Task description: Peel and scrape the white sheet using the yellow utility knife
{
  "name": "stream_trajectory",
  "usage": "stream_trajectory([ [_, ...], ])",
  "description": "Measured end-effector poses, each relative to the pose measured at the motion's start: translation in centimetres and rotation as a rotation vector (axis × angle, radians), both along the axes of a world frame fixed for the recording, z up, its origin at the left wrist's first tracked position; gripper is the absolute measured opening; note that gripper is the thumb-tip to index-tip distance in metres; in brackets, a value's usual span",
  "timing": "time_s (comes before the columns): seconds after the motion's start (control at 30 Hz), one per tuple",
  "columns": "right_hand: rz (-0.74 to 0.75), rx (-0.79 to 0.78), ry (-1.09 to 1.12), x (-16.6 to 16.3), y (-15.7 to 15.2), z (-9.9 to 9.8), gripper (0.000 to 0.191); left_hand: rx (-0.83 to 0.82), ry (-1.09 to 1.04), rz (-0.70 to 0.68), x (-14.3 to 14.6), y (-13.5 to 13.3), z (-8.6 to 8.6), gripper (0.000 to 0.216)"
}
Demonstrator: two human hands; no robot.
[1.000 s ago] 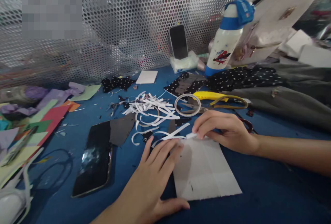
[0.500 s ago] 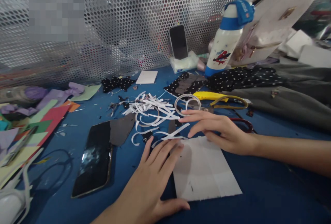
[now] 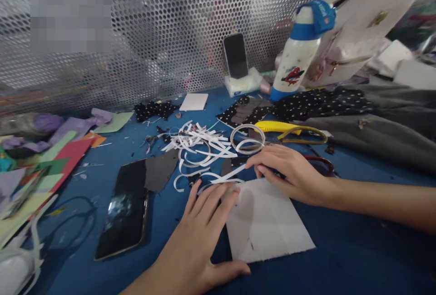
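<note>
A white paper sheet [image 3: 269,222] lies flat on the blue table in front of me. My left hand [image 3: 204,231] rests at its left side, fingers spread and their tips on the sheet's upper left corner. Beyond the sheet's far edge, my right hand [image 3: 293,172] is closed, thumb and fingers pinched at the end of a white paper strip [image 3: 235,172]. A tangled heap of curled white strips [image 3: 200,140] lies just past both hands. Behind my right hand are a ring-shaped roll [image 3: 235,138] and yellow-handled scissors [image 3: 303,133].
Left of my hands lies a black phone [image 3: 124,213], partly under a grey scrap [image 3: 160,172]. Coloured papers [image 3: 68,158] cover the far left. At the back stand a propped phone [image 3: 236,56], a bottle [image 3: 296,54] and a pale bag [image 3: 354,36] before a perforated metal panel [image 3: 163,27].
My right hand's fingers have drawn together from a spread pose onto a strip's end. The sheet has shifted slightly left. My left hand has stayed nearly in place.
</note>
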State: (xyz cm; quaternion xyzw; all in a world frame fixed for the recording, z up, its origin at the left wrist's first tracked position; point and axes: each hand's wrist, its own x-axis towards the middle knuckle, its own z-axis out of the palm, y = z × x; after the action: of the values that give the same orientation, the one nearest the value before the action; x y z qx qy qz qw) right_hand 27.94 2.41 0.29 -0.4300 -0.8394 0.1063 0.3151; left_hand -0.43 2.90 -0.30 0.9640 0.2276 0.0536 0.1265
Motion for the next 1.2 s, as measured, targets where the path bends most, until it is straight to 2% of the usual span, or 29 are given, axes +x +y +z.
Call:
stream_trajectory([
  [0.4,-0.021,0.033,-0.059,-0.14,-0.06,0.16,0.023,-0.024,-0.02,0.03,-0.1,-0.12,-0.11,0.104],
  [0.67,0.059,-0.06,-0.014,-0.15,-0.02,0.1,0.026,-0.028,-0.013,0.042,-0.08,-0.17,-0.07,0.1],
  [0.97,0.007,-0.152,0.023,-0.01,0.18,-0.05,0.026,-0.028,-0.032,0.037,-0.02,-0.16,0.2,0.1],
  [1.2,0.02,-0.127,0.026,-0.05,0.14,-0.24,0.026,0.038,-0.085,0.011,-0.16,-0.25,0.02,0.1],
])
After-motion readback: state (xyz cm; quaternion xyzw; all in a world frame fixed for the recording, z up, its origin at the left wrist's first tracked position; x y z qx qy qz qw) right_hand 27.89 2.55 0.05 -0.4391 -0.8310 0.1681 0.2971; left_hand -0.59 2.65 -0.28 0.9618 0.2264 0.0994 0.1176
